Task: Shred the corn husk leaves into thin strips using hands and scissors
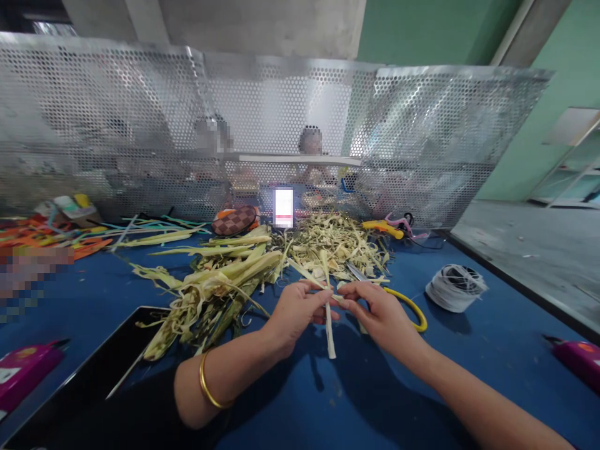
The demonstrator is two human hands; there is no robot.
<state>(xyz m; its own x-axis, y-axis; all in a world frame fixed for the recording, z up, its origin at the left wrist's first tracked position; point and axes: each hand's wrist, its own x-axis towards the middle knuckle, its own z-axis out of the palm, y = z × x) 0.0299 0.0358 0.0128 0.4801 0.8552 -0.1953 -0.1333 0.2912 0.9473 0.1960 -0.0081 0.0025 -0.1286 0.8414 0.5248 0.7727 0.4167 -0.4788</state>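
My left hand [296,310] and my right hand [379,312] meet above a blue table [328,400], both pinched on a pale leaf strip [329,325] that hangs down between them. The left wrist wears a gold bangle [206,384]. Yellow-handled scissors [403,300] lie under the right hand, partly hidden by it. A heap of green and yellow leaves [220,281] lies just left of the hands, and a pile of thin cut strips [335,240] lies beyond them.
A perforated metal screen [140,125] walls off the table's far side; other people sit behind it. A coil of white cord [455,287] lies at right. A patterned pouch [235,220], a dark tray [103,369] and pink tools [23,369] are around.
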